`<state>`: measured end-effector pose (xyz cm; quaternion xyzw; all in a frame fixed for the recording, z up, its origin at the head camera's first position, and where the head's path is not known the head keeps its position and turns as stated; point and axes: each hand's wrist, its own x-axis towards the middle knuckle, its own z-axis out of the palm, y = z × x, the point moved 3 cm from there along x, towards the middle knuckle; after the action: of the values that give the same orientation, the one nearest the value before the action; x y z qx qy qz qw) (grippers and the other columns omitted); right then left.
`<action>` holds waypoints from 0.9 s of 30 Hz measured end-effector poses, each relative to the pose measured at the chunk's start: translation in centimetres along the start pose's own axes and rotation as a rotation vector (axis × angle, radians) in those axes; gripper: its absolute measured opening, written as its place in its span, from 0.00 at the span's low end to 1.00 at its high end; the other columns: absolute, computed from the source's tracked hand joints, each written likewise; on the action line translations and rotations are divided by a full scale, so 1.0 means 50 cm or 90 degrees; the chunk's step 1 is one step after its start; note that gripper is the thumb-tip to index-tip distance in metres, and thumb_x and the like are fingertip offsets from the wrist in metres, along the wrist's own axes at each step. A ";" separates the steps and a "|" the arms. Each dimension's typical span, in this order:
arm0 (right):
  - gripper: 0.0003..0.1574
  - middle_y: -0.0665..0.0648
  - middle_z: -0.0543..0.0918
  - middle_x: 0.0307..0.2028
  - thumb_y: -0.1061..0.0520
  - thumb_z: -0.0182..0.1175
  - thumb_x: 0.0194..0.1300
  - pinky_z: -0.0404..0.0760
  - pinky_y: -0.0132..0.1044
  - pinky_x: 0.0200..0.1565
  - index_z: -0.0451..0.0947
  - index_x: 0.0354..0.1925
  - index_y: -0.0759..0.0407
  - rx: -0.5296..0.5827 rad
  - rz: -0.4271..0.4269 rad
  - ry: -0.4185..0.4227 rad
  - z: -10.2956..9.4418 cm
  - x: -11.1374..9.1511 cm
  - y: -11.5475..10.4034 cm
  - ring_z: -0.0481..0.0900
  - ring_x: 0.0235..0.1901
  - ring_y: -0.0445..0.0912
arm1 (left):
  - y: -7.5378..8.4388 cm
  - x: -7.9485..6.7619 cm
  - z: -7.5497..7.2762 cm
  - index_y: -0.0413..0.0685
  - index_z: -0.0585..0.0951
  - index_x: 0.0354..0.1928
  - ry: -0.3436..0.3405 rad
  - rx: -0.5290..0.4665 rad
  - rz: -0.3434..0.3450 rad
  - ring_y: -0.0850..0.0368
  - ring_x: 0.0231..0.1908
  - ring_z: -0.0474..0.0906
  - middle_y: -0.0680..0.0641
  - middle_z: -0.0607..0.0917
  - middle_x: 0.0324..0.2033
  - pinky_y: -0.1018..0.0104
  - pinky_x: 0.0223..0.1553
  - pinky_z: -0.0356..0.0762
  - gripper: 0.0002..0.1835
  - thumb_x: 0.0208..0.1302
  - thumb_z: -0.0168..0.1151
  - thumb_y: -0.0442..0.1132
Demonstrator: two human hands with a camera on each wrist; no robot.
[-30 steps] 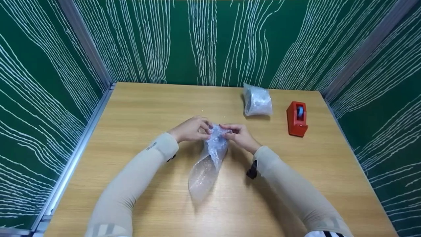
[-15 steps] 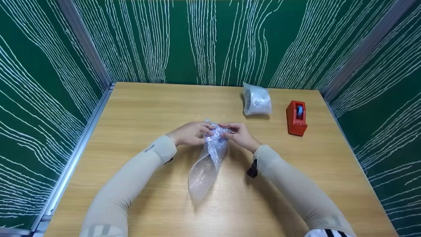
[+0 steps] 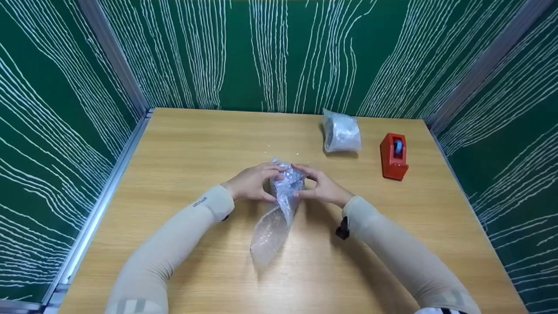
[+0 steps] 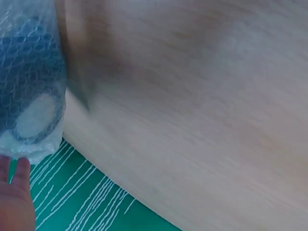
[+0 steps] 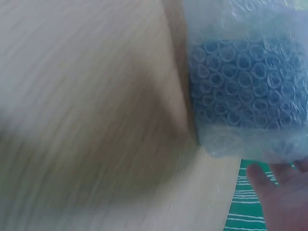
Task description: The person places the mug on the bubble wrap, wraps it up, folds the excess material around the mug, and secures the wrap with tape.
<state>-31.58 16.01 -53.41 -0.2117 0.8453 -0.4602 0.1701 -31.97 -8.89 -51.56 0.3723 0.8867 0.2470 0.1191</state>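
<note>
A bubble-wrapped bundle point(image 3: 287, 182) sits mid-table, with a loose clear flap of wrap point(image 3: 269, 233) trailing toward the person. My left hand point(image 3: 252, 181) holds its left side, fingers over the far end and thumb nearer. From the right, my right hand point(image 3: 324, 186) grips it between spread fingers and thumb. Both wrist views show something blue inside the bundle point(image 5: 245, 86); in the left wrist view the wrapped thing point(image 4: 31, 72) also has a pale oval patch. What it is stays unclear through the wrap. Both thumbs lie outside the wrist views.
Another bubble-wrapped parcel point(image 3: 342, 132) stands at the back right. Beside it is a red tape dispenser point(image 3: 393, 157) with a blue roll core. Tiny white scraps lie beyond the bundle on the wooden table point(image 3: 196, 144). Green, white-lined panels point(image 3: 279, 56) enclose the back and sides.
Both hands have shifted from pinching the wrap's top to a wider hold on the bundle's sides, thumbs moved nearer the person. The bundle has barely moved.
</note>
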 end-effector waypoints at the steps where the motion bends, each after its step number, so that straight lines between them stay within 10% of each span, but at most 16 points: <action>1: 0.61 0.61 0.60 0.86 0.43 0.80 0.63 0.55 0.69 0.82 0.61 0.85 0.47 -0.008 -0.006 0.002 0.003 -0.003 -0.001 0.58 0.83 0.66 | 0.000 -0.001 0.003 0.50 0.81 0.73 0.007 -0.001 0.002 0.45 0.86 0.54 0.52 0.68 0.83 0.46 0.85 0.54 0.38 0.63 0.81 0.55; 18: 0.63 0.69 0.71 0.76 0.53 0.86 0.55 0.71 0.61 0.77 0.65 0.80 0.66 -0.020 -0.091 0.144 0.059 0.001 -0.022 0.74 0.73 0.65 | 0.009 0.017 0.058 0.41 0.81 0.55 0.197 0.092 0.067 0.38 0.78 0.68 0.41 0.80 0.72 0.42 0.81 0.65 0.30 0.60 0.81 0.51; 27: 0.61 0.68 0.74 0.74 0.56 0.86 0.54 0.76 0.59 0.73 0.66 0.79 0.65 -0.030 -0.082 0.171 0.064 0.003 -0.020 0.77 0.69 0.64 | 0.001 0.011 0.021 0.40 0.82 0.62 0.094 0.002 0.067 0.39 0.82 0.64 0.42 0.76 0.76 0.47 0.84 0.61 0.30 0.60 0.81 0.43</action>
<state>-29.94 13.19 -54.22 -0.2063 0.8555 -0.4744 0.0206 -31.89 -8.06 -52.44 0.3994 0.8727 0.2779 0.0399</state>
